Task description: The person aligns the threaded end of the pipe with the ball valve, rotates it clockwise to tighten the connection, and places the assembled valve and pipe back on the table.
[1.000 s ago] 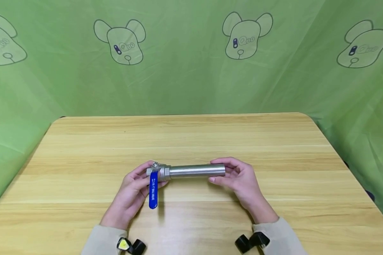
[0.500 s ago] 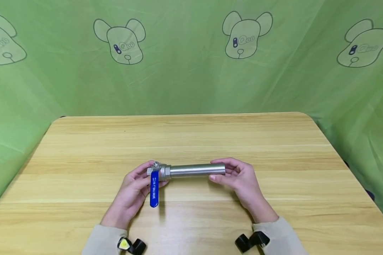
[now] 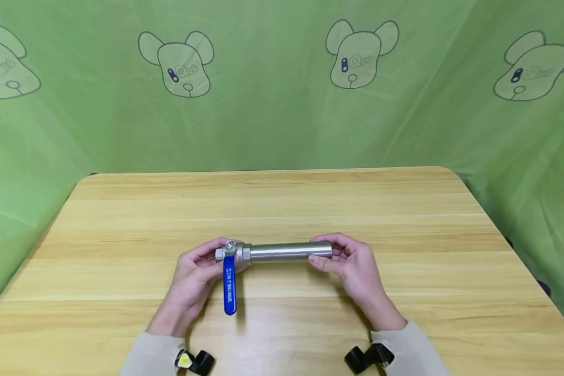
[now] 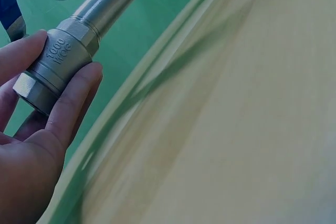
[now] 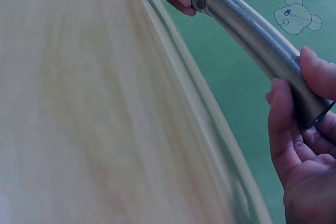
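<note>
A metal ball valve (image 3: 241, 254) with a blue lever handle (image 3: 230, 286) is joined to a plain steel pipe (image 3: 282, 251). Together they lie level across the view, held above the table with a shadow beneath. My left hand (image 3: 192, 277) grips the valve body, thumb on the near side and fingers behind. In the left wrist view, raised lettering "1000 WOG" shows on the valve body (image 4: 62, 59). My right hand (image 3: 354, 266) holds the pipe's free end between thumb and fingers; its open end shows in the right wrist view. The lever points toward me.
A light wooden table (image 3: 282, 203) spreads beneath both hands. Behind and beside it hangs a green cloth (image 3: 272, 115) printed with bear heads. Black wrist-worn devices (image 3: 202, 362) sit at both cuffs.
The valve and pipe stay almost in place in both hands. The blue lever's lower end has shifted slightly down and right, and the left thumb sits a little differently.
</note>
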`<state>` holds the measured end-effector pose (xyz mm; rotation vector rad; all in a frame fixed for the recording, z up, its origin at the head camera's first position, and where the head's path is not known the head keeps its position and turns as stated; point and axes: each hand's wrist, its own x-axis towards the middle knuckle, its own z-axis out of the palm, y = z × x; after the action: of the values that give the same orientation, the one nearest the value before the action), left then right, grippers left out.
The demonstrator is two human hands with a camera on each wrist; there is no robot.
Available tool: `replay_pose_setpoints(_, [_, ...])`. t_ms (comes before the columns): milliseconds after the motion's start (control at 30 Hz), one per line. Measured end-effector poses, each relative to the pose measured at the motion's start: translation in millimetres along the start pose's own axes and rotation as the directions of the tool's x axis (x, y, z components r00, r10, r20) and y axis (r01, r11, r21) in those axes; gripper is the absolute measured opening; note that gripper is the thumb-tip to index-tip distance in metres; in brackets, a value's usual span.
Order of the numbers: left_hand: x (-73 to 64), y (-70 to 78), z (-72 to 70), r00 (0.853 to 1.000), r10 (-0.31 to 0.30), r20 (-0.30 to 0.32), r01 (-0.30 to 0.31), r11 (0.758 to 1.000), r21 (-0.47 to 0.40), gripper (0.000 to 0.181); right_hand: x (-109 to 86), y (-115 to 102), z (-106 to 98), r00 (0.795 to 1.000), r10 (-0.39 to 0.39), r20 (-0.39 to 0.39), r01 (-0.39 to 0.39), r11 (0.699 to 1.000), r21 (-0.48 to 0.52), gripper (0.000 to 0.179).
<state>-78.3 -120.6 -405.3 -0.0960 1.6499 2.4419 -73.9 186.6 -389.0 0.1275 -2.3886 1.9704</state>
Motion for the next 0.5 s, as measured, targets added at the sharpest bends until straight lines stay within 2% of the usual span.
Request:
replay_pose_setpoints(367, [-0.2,3.0,3.4,1.0,0.016,-0.021,-0.014,0.998,0.068,0.046,0.5,-3.5,1.2,0.996,0.088,0.033,-0.091,0.99,0.109,0.039])
replay_pose_setpoints(500, [0.3,3.5,2.4,0.998,0.06,-0.027,-0.056,0.991,0.122,0.043,2.3,1.5,1.2,0.995,0.104,-0.005,-0.104,0.993,0.058,0.039])
